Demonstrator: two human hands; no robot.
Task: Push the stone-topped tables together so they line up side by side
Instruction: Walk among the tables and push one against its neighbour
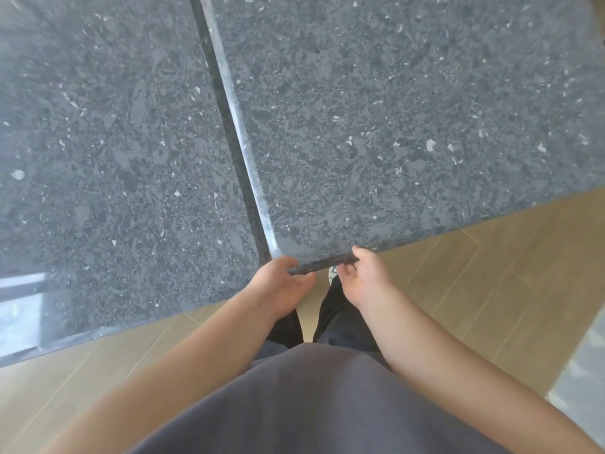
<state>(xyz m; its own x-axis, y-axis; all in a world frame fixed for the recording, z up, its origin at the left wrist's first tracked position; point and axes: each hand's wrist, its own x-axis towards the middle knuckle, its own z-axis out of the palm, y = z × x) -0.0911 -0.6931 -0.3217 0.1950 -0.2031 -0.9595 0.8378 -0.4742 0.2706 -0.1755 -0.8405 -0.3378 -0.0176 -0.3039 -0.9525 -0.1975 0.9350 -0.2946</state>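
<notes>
Wood-plank floor (491, 276); pale patch (582, 371) at right.

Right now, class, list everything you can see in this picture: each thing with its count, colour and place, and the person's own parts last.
Stone-topped tables: two, dark grey speckled, side by side with a narrow dark gap between; the near edges do not line up.
Floor: one, light wooden boards, under and in front of the tables.
Trousers: one pair, black, below the hands.
Top: one, grey, at the bottom centre.
Left hand: one, at the right table's near corner.
Right hand: one, gripping that table's near edge.
</notes>
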